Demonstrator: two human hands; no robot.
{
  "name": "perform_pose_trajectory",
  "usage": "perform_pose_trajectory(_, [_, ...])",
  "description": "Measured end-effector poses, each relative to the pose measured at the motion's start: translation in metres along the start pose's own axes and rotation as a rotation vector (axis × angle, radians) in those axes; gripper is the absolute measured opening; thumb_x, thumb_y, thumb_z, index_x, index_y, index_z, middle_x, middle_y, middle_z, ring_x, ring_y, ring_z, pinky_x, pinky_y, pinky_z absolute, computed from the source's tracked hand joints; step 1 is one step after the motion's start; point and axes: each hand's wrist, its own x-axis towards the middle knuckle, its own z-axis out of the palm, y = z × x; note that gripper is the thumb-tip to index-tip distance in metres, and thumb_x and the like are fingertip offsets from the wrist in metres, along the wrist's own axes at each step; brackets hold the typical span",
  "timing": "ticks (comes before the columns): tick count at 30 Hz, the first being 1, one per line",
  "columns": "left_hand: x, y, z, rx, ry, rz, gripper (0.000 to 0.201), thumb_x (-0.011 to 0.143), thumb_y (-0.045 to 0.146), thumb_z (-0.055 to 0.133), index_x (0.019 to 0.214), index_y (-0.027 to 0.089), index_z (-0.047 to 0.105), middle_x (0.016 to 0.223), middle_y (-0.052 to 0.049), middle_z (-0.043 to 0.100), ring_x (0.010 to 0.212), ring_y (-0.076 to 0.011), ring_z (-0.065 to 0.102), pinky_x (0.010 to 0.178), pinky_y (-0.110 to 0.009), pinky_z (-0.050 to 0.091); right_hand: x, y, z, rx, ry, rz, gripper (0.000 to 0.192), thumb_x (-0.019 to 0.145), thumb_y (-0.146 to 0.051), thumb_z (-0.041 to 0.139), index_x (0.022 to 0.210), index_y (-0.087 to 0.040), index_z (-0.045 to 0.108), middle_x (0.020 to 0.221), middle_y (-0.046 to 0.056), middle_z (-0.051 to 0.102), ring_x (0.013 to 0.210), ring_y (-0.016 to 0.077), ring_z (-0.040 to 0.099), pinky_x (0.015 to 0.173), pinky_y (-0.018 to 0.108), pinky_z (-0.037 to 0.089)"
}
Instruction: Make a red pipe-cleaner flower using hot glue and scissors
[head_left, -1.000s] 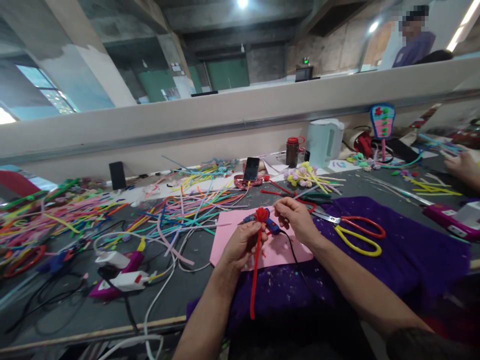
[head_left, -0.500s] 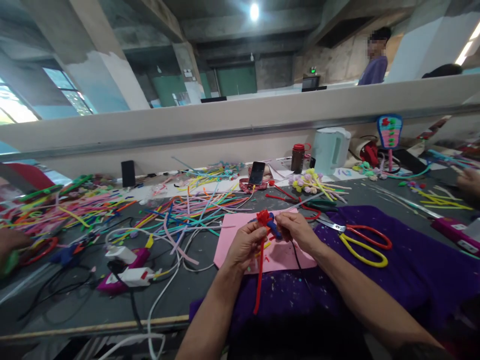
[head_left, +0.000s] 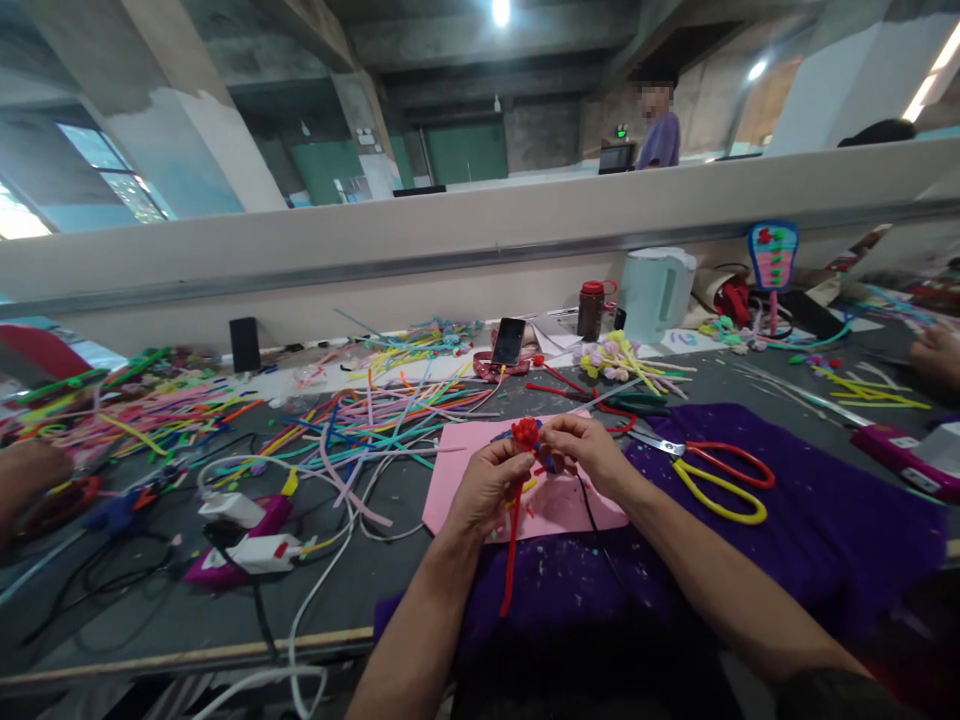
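My left hand (head_left: pixel 486 487) grips a red pipe cleaner (head_left: pixel 511 555) just under its coiled red flower head (head_left: pixel 526 433); the stem hangs down over the purple cloth (head_left: pixel 795 500). My right hand (head_left: pixel 589 452) pinches the flower head from the right side, fingers closed on it. Both hands hover above a pink sheet (head_left: pixel 465 480) on the table. A blue glue gun (head_left: pixel 548 459) with a black cord lies on the pink sheet, partly hidden behind my fingers.
Red and yellow scissors (head_left: pixel 712 478) lie on the purple cloth to the right. Several coloured pipe cleaners (head_left: pixel 375 415) spread over the table (head_left: pixel 135 610). A pink-white glue gun (head_left: pixel 247 545), phone (head_left: pixel 508 341), kettle (head_left: pixel 658 285) stand around. Other people's hands (head_left: pixel 934 350) work at both sides.
My two hands have closed together on the red flower head; the right fingers now touch it. The view has shifted slightly, and a person in the background walked left.
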Motion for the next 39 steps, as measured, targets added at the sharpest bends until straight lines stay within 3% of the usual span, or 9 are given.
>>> perform_pose_trajectory(12, [0.0009, -0.0013, -0.0010, 0.045, 0.016, -0.030, 0.023, 0.056, 0.028, 0.072, 0.062, 0.013, 0.056, 0.050, 0.004, 0.049, 0.041, -0.0038, 0.037, 0.042, -0.019, 0.024, 0.0002, 0.0000, 0.0000, -0.007, 0.035, -0.007, 0.022, 0.069, -0.034, 0.059, 0.076, -0.014, 0.056, 0.058, -0.001, 0.058, 0.038, 0.0061, 0.045, 0.034, 0.017, 0.025])
perform_pose_trajectory(17, [-0.0009, 0.0000, 0.0002, 0.059, 0.004, -0.027, 0.023, 0.058, 0.029, 0.070, 0.061, 0.013, 0.053, 0.049, 0.004, 0.048, 0.039, -0.0032, 0.034, 0.040, -0.019, 0.021, 0.0007, -0.0022, -0.0020, -0.002, 0.051, -0.009, 0.032, 0.072, -0.039, 0.056, 0.093, -0.014, 0.057, 0.066, 0.001, 0.059, 0.043, 0.0067, 0.048, 0.035, 0.017, 0.028])
perform_pose_trajectory(22, [-0.0025, 0.0003, 0.0011, 0.156, -0.074, -0.060, 0.024, 0.061, 0.032, 0.067, 0.061, 0.014, 0.052, 0.047, 0.004, 0.046, 0.036, -0.0030, 0.030, 0.038, -0.019, 0.017, -0.0032, -0.0075, 0.0000, -0.028, -0.069, -0.057, 0.041, 0.075, -0.035, 0.054, 0.112, -0.019, 0.053, 0.071, 0.000, 0.056, 0.051, 0.0069, 0.049, 0.039, 0.016, 0.033])
perform_pose_trajectory(26, [-0.0024, 0.0002, 0.0021, 0.190, -0.072, -0.044, 0.026, 0.061, 0.035, 0.066, 0.060, 0.014, 0.052, 0.046, 0.005, 0.045, 0.036, -0.0033, 0.030, 0.038, -0.019, 0.017, -0.0051, -0.0064, 0.0014, -0.089, -0.105, -0.059, 0.036, 0.075, -0.035, 0.054, 0.106, -0.018, 0.058, 0.072, 0.002, 0.057, 0.053, 0.0079, 0.050, 0.040, 0.017, 0.033])
perform_pose_trajectory(39, [-0.0017, 0.0011, 0.0042, 0.268, -0.034, -0.030, 0.028, 0.063, 0.041, 0.064, 0.062, 0.013, 0.056, 0.047, 0.003, 0.049, 0.035, -0.0034, 0.030, 0.038, -0.019, 0.018, -0.0036, -0.0012, 0.0020, -0.162, -0.052, -0.104, 0.032, 0.073, -0.035, 0.056, 0.099, -0.017, 0.061, 0.065, 0.000, 0.058, 0.050, 0.0086, 0.051, 0.041, 0.017, 0.036])
